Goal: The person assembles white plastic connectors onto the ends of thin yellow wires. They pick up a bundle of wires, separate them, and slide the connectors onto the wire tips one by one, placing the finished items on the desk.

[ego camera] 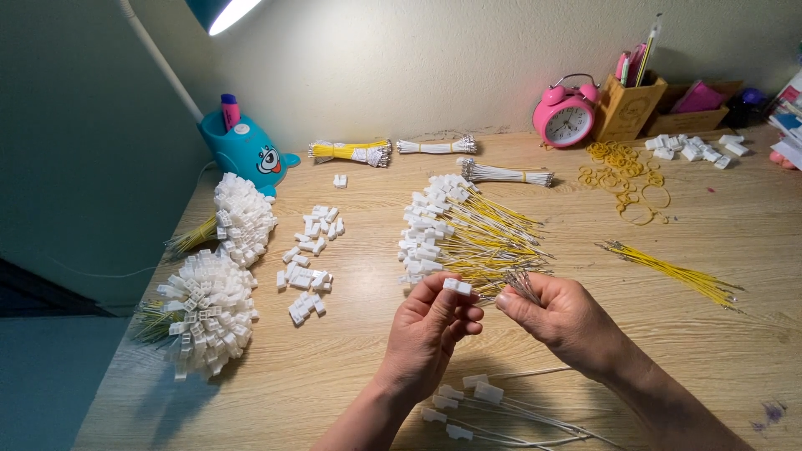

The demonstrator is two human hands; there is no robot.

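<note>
Here the left hand (430,321) pinches a white plug (457,286), its opening toward the right hand (555,313), which grips thin wires (522,286) pointing leftward, just beside it.

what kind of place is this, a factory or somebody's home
Most likely a home desk used for piecework, not a factory. A pink alarm clock, a wooden pen holder and a cartoon-faced blue lamp base stand on the wooden desk behind bundled yellow wires.
</note>
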